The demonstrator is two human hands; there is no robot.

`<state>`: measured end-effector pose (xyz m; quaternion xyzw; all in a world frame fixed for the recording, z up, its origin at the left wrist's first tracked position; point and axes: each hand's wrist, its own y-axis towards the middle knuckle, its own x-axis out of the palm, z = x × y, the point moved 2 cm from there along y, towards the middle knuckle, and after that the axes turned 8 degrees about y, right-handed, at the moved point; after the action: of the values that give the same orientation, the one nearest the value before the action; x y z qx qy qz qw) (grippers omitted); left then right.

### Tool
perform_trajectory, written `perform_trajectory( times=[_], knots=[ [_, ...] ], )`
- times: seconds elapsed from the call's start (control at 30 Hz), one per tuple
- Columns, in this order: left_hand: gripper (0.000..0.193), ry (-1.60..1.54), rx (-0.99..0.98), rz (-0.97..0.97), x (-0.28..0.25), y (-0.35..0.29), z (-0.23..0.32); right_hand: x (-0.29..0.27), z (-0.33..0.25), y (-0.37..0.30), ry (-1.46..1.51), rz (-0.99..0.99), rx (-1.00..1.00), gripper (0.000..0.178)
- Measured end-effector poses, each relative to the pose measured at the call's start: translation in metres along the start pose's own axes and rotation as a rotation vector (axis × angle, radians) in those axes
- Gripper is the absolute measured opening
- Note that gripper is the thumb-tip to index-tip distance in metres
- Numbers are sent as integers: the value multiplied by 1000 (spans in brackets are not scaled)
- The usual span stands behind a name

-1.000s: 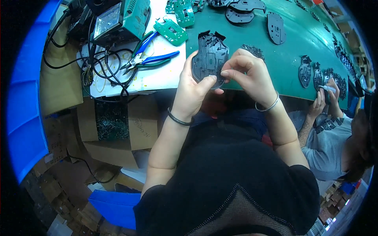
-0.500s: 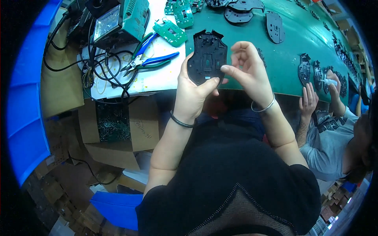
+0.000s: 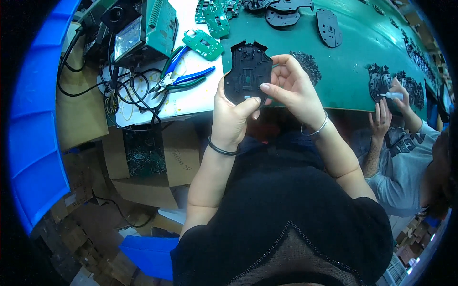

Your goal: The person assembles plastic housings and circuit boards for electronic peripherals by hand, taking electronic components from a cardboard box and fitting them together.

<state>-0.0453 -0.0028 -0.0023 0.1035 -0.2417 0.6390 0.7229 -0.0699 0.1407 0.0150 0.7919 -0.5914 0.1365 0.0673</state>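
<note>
A black plastic mouse shell (image 3: 247,71) is held up over the table's near edge, its ribbed inner side showing. My left hand (image 3: 230,114) grips its lower left part, with the thumb on the bottom rim and the other fingers mostly hidden underneath. At the shell's right edge, my right hand (image 3: 296,88) pinches it, thumb on the face and fingers curled behind. Left of the shell, a green circuit board (image 3: 203,45) lies partly on white paper. Blue-handled cutters (image 3: 183,78) rest below that board, beside a second tool with dark green handles.
A green bench device (image 3: 148,33) with tangled black cables stands at the left. More black shells (image 3: 329,28) and a pile of small dark parts (image 3: 307,67) lie on the green table. At the right, a co-worker (image 3: 405,152) handles a small white bottle above several shells.
My right hand has closed in on the shell's right edge; its fingers were spread further apart before. The whole view has shifted slightly. The co-worker's hand with the bottle has moved a little.
</note>
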Motion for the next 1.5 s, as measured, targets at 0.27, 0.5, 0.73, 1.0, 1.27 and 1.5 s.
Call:
perform_trajectory(
  times=[0.27, 0.5, 0.73, 1.0, 1.27, 1.5],
  knots=[
    [53, -35, -38, -46, 2, 1, -1, -3, 0, -4, 55, 34, 28, 45],
    [56, 10, -28, -48, 4, 0, -1, -4, 2, -7, 110, 27, 6, 51],
    [57, -8, -5, -46, 7, 1, -1, -6, 3, -8, 115, 21, 21, 52],
    [58, 5, -2, -34, 4, 2, -2, -1, 1, -8, 89, 41, -10, 53],
    [58, -10, 3, -37, 4, 1, -2, 1, 4, -11, 87, 50, -28, 54],
    [51, 18, -39, -34, 7, 3, 5, -6, 11, -9, 160, 75, 33, 48]
  ],
)
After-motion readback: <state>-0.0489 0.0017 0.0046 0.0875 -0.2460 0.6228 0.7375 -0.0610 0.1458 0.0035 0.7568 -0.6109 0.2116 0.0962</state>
